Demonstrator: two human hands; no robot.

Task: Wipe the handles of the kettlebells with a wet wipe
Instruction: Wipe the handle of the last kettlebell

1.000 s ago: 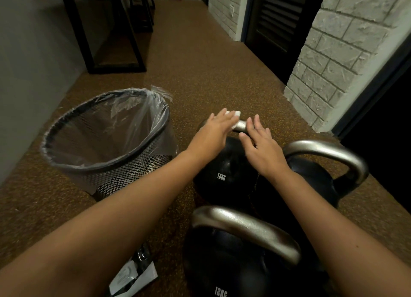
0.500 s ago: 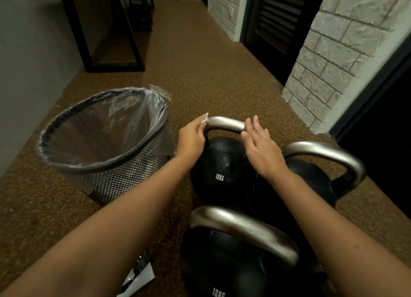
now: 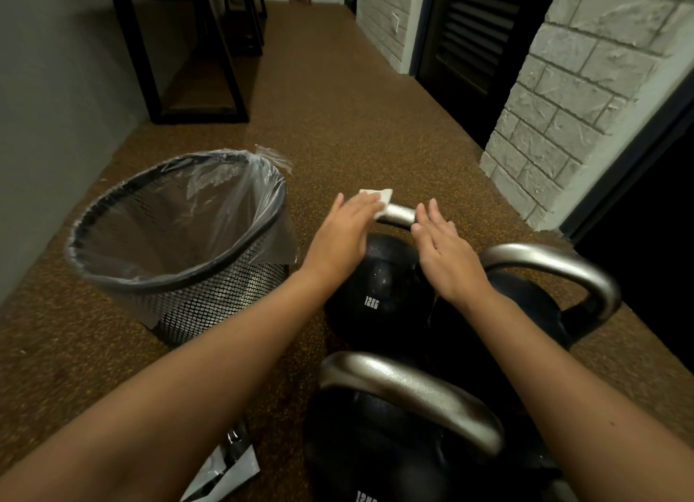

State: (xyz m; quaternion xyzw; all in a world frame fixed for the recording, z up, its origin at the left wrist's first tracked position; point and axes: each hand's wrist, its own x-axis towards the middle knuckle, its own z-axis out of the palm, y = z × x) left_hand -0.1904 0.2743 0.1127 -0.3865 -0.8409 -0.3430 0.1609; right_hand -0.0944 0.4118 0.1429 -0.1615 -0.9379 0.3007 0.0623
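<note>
Pressing under the left hand (image 3: 343,231), the wet wipe (image 3: 376,198) covers the handle (image 3: 399,215).

A brown speckled floor (image 3: 356,125) carried everything. Three black kettlebells stood on it in a tight cluster: the far kettlebell (image 3: 375,295), marked 12KG, at about one o'clock from the picture's centre; the right kettlebell (image 3: 544,313) just beside it at three o'clock; the near kettlebell (image 3: 375,445) at five o'clock. At nine o'clock from the far one stood a black mesh bin (image 3: 210,302) lined with a clear bag, near it but apart. At seven o'clock, by the lower edge, lay what looked like a torn wipe packet (image 3: 221,471). At eleven o'clock, well apart, a black-framed table (image 3: 180,50) stood on the floor against the grey wall.
</note>
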